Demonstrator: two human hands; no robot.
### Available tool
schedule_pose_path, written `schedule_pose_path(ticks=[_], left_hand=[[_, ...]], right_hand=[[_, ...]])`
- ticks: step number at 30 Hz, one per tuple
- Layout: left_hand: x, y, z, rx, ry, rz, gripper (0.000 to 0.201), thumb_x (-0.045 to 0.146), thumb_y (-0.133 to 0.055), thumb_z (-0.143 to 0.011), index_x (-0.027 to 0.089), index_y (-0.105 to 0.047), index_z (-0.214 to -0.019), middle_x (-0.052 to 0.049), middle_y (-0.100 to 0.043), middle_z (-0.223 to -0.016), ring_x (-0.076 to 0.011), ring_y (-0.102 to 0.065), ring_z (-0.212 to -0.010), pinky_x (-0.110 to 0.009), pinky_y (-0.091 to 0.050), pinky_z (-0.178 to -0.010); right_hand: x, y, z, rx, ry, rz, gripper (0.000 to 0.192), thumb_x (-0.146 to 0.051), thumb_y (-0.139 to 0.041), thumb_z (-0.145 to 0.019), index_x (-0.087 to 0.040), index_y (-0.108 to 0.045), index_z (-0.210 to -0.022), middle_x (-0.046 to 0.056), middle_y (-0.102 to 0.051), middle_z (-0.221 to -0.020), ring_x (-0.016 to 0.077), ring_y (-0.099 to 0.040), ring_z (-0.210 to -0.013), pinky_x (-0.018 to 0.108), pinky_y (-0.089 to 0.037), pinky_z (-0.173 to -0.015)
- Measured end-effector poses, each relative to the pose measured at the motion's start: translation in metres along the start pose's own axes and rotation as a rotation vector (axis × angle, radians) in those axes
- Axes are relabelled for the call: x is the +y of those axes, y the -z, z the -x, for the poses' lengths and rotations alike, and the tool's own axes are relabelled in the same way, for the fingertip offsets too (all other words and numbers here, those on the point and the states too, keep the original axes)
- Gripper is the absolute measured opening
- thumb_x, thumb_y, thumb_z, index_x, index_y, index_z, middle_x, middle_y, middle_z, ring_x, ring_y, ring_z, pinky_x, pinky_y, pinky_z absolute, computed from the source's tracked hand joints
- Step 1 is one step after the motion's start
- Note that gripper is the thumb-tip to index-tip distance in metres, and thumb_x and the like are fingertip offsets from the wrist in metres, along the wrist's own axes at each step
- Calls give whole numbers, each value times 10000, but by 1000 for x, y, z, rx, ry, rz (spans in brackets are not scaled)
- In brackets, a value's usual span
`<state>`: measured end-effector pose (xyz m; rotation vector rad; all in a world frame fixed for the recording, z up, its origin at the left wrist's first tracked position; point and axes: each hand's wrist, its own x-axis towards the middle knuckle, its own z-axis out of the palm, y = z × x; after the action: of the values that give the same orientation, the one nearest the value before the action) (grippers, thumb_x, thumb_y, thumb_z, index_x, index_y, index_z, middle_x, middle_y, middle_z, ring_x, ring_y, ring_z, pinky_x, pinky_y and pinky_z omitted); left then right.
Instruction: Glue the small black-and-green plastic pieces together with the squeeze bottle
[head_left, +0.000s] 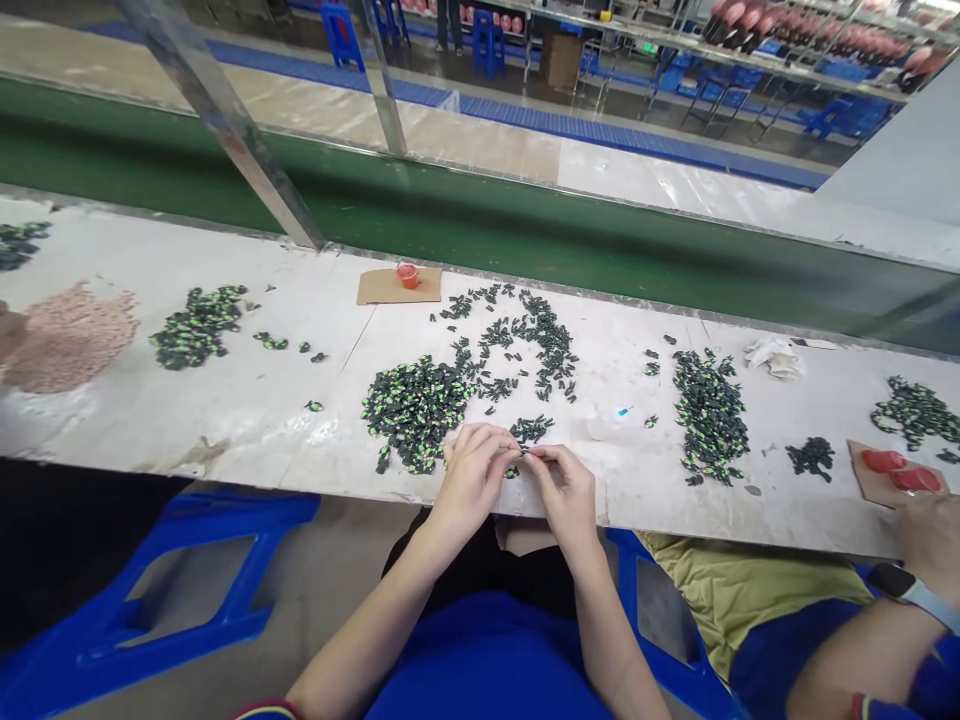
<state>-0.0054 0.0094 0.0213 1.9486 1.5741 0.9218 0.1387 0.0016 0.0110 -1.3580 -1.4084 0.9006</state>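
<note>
Two hands [517, 478], part [523, 455] seemingly crosswise.

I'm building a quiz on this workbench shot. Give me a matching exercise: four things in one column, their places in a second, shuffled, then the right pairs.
Things:
1. red cup
2. pink heap
3. white rag
4. watch

Places:
A. on a co-worker's wrist, far right
B. on a cardboard piece by the green belt
C. far left of the table
D. right of centre, near the table's far edge

Pairs: 1-B, 2-C, 3-D, 4-A
</note>
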Motion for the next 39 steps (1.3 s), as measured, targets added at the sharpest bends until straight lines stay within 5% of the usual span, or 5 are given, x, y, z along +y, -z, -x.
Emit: schedule_pose_path(ticks=[7, 18, 25, 32, 39], left_hand=[[-10, -5, 20, -37, -40, -88, 90, 225, -597, -862, 246, -639, -939, -47, -665, -1051, -235, -543, -1031, -366, -341, -807], [1, 4, 14, -46, -160, -8, 182, 120, -443, -932, 206, -603, -934, 2, -716, -867, -160, -611, -838, -323, -287, -769], [6, 7, 18, 2, -218, 17, 225, 158, -379, -971, 198, -595, -920, -4, -712, -848, -155, -608, -829, -328, -260, -759], [14, 11, 14, 96, -347, -17, 228, 106, -375, -962, 186, -585, -921, 1, -704, -810, -153, -604, -820, -332, -241, -754], [13, 16, 11, 58, -421, -44, 204, 97, -403, -951, 189, -585, -956, 3, -701, -822, -147, -600, -850, -342, -225, -786]], right_hand=[[0, 5, 7, 30, -131, 0, 177, -357, -579, -841, -191, -640, -837, 40, -678, -846, 168, -648, -786, 284, -520, -731], [-11, 0, 19, 33, -298, -248, 221, -397, -664, -764, -180, -622, -767, 29, -686, -753, 169, -676, -729, 281, -551, -703], [-17, 1, 23, 56, -272, -247, 200, -377, -686, -755, -180, -649, -748, 33, -700, -722, 174, -682, -670, 287, -563, -650], [-17, 1, 23, 103, -40, -216, 124, -286, -676, -778, -189, -652, -705, 45, -695, -719, 176, -664, -711, 303, -557, -676], [-21, 11, 19, 97, -182, -315, 132, -297, -763, -672, -190, -691, -698, 29, -713, -677, 165, -685, -644, 271, -583, -635]])
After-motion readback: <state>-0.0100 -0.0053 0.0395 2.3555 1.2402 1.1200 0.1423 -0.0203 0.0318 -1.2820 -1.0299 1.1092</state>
